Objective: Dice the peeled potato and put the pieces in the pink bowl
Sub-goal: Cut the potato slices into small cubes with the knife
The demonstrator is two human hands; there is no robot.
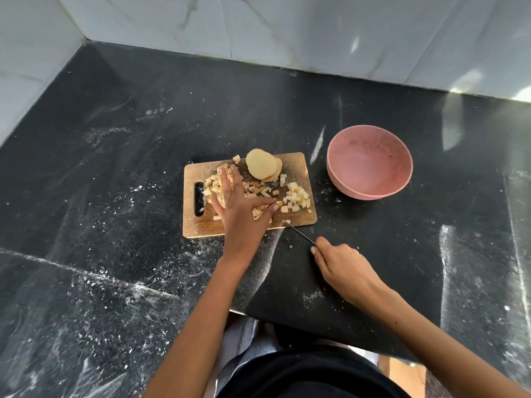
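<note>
1. Broadly, counter (120, 156): black stone, dusted with pale specks, bearing every item below.
2. Pink bowl (369, 162): stands right of the board, just apart from it; nothing shows inside.
3. Cutting board (296, 168): wooden, handle slot at its left end.
4. Your left hand (238, 205): fingers straight and spread, laid flat over the left heap of diced pieces (297, 198), gripping nothing.
5. Your right hand (342, 268): off the board's near right corner, fingers curled round the handle of the knife (298, 233), whose tip rests at the board's edge.
6. Potato slices (262, 165): a few rounds stacked at the far edge, not yet diced.
7. Step in hand, as judged: gathering the cut dice, with cutting part done.
8. Next move calls for: either dice the remaining rounds, or sweep the heaps toward the bowl without scattering cubes off the board.
</note>
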